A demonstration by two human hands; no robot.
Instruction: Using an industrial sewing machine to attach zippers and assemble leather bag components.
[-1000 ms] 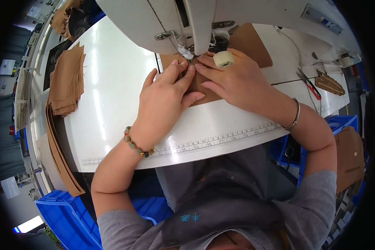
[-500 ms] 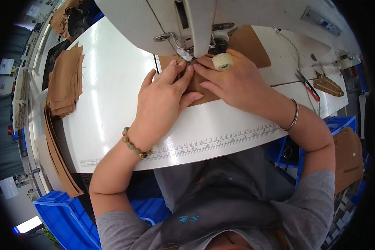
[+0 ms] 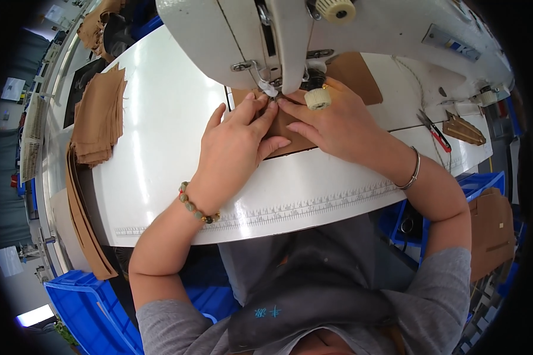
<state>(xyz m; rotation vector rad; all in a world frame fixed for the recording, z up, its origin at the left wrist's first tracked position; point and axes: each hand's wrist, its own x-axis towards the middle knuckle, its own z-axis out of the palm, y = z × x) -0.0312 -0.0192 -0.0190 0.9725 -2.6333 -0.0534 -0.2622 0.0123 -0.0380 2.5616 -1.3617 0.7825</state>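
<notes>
A brown flat piece (image 3: 294, 139), leather or cloth, lies under the needle area of a white sewing machine (image 3: 204, 38). My left hand (image 3: 234, 139) rests on its left side, fingers stretched toward the presser foot and thumb pointing right. From the other side my right hand (image 3: 344, 125) lies on the same piece, its fingers extended beside the foot and partly hidden behind a cream knob (image 3: 318, 99). Both hands press flat, gripping nothing, with their fingertips almost meeting at the needle. Brown material (image 3: 355, 77) also shows behind the machine head; whether it joins the piece is hidden.
A stack of brown pieces (image 3: 99, 118) sits at the table's left, with long brown strips (image 3: 84, 216) hanging below. Red-handled scissors (image 3: 437, 133) and a small brown part (image 3: 463, 129) lie at right. Blue crates (image 3: 89, 307) stand below the white table (image 3: 154, 177).
The view has shifted, so the machine sits lower and slightly to the right in the picture. Both hands keep nearly the same pose on the brown piece.
</notes>
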